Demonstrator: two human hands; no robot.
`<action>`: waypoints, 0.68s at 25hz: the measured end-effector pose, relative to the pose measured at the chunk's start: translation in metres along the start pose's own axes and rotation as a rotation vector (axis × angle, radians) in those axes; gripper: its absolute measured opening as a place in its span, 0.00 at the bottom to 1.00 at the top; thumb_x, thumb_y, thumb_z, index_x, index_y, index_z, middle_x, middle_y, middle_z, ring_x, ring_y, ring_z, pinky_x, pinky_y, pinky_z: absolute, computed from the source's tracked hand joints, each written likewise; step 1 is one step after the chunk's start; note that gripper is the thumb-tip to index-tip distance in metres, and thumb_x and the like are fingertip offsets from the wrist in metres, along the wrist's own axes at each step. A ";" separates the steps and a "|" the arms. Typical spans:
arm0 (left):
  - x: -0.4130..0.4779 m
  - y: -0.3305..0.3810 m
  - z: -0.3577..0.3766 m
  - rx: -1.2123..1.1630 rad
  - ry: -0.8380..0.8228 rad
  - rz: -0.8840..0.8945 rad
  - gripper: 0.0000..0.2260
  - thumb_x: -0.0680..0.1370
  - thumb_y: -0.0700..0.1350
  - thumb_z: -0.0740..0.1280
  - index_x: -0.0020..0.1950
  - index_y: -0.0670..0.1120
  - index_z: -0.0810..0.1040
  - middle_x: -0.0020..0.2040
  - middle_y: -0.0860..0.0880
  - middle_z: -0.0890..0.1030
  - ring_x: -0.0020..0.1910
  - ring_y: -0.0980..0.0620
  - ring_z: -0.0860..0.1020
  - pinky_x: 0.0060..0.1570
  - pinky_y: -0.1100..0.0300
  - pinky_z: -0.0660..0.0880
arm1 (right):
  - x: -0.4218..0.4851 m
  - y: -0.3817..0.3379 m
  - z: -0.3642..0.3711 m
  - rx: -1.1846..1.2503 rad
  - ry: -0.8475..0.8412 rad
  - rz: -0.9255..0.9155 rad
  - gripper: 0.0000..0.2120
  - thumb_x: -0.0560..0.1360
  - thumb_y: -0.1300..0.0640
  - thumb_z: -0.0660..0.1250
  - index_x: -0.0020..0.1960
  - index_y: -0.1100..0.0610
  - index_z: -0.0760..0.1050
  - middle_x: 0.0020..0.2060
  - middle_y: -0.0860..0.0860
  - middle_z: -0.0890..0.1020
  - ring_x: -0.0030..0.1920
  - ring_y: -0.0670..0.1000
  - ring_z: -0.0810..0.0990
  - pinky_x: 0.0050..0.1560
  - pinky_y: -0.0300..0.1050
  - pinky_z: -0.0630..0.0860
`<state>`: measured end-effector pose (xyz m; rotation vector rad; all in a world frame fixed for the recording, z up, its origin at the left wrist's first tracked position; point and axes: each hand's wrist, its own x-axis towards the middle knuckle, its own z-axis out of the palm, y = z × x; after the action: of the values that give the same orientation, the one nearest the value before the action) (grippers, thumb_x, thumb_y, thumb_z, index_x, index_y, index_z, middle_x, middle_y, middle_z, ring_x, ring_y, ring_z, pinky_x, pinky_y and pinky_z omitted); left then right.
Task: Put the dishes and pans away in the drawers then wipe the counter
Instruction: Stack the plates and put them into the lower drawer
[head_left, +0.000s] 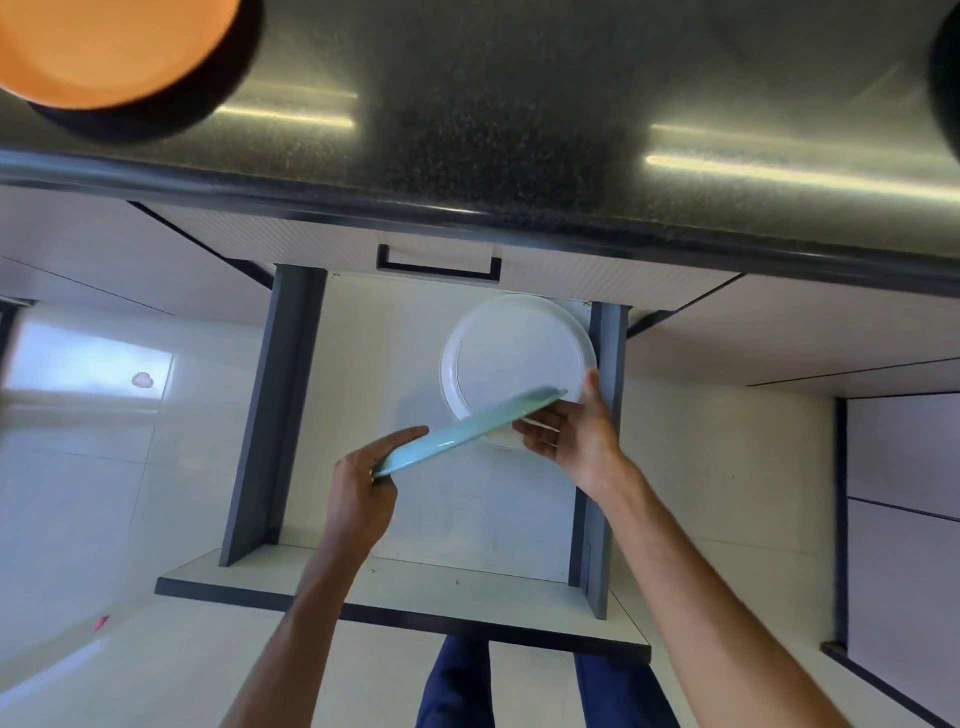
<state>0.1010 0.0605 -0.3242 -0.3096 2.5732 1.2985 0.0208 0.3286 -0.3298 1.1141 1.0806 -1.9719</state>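
Observation:
A light blue plate (467, 428) is held tilted, almost edge-on, over the open drawer (363, 364). My left hand (369, 488) grips its lower left rim. My right hand (574, 428) holds its upper right part, fingers underneath. Beneath it a white plate (514, 348) lies flat in the drawer's back right corner, touching the right wall; its near edge is hidden by the blue plate and my right hand. On the dark speckled counter (493, 119) an orange dish (104, 47) rests on a black pan (171, 109) at the far left.
The drawer's grey side walls (270, 415) and front panel (395, 597) stick out toward my legs (457, 686). A closed drawer with a dark handle (439, 265) sits above. Another dark object (948, 78) shows at the counter's right edge. White floor tiles lie to the left.

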 end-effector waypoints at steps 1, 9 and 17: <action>0.005 -0.004 -0.003 0.030 -0.015 0.060 0.30 0.74 0.23 0.65 0.64 0.55 0.82 0.63 0.56 0.82 0.62 0.57 0.80 0.60 0.56 0.80 | -0.004 0.000 -0.006 0.035 -0.001 -0.004 0.30 0.79 0.35 0.64 0.57 0.64 0.80 0.46 0.59 0.86 0.42 0.57 0.86 0.39 0.49 0.83; 0.026 -0.011 -0.012 0.204 0.014 0.068 0.29 0.79 0.30 0.66 0.78 0.49 0.69 0.81 0.44 0.60 0.81 0.45 0.56 0.77 0.51 0.57 | 0.002 0.001 -0.020 -0.044 -0.075 -0.006 0.15 0.77 0.67 0.71 0.63 0.64 0.78 0.57 0.58 0.85 0.51 0.55 0.85 0.46 0.48 0.86; 0.059 -0.021 0.050 -0.188 -0.304 -0.346 0.28 0.76 0.35 0.62 0.71 0.61 0.71 0.71 0.46 0.77 0.56 0.52 0.83 0.61 0.46 0.79 | 0.058 0.008 -0.031 -0.185 0.198 -0.173 0.11 0.80 0.68 0.67 0.56 0.54 0.75 0.59 0.57 0.83 0.56 0.57 0.83 0.43 0.49 0.82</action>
<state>0.0568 0.0838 -0.3871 -0.5213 2.0443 1.3387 0.0130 0.3453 -0.3931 1.1668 1.4761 -1.8730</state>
